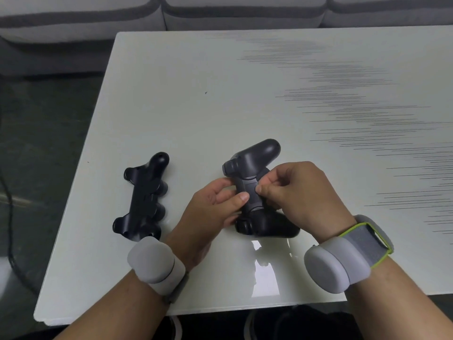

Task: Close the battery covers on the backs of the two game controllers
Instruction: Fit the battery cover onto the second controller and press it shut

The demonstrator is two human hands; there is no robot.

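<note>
Two black game controllers are in view. One controller [257, 158] is held back side up just above the white table [220, 94]. My left hand [208, 212] grips its left side, thumb pressed on the battery cover [248, 190] in the middle of the back. My right hand [299, 190] pinches the cover's right edge with thumb and forefinger. The cover lies flat in its slot; whether it is latched I cannot tell. The second controller [142, 197] lies on the table to the left, apart from both hands, and its cover state is too dark to read.
A grey sofa [220, 13] runs along the far side of the table. A dark cable [9, 217] hangs at the left over dark floor. Grey bands sit on both wrists. The table's near edge is just under my forearms.
</note>
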